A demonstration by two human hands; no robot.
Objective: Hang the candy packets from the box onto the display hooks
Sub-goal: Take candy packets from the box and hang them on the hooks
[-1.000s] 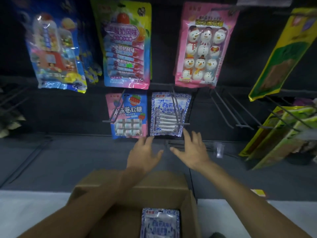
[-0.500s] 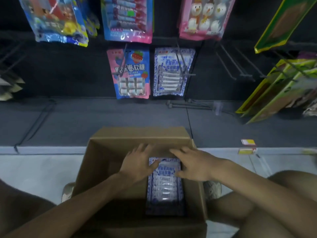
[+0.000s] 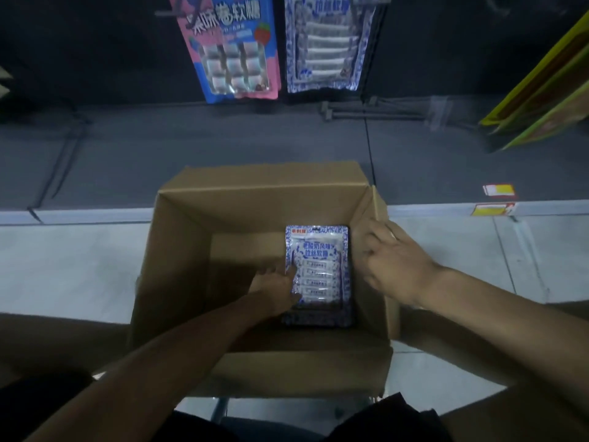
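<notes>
An open cardboard box (image 3: 191,250) stands on the floor below the display. A blue-and-white candy packet (image 3: 320,269) lies face up on a stack at its right side. My left hand (image 3: 274,285) reaches down into the box and grips the packet's left edge, thumb on top. My right hand (image 3: 392,260) is at the box's right wall, fingers curled over its rim. A matching blue-and-white packet (image 3: 325,49) hangs on a hook above.
A pink-and-blue candy packet (image 3: 236,49) hangs left of the matching one. Bare metal hooks (image 3: 366,110) stick out below them. Yellow-green packets (image 3: 541,90) hang at the right. Price tags (image 3: 498,190) sit on the shelf edge.
Both hands came down from the hooks to the box. My left hand went deeper and took the packet's left edge; my right hand shifted off the packet to the box's right wall.
</notes>
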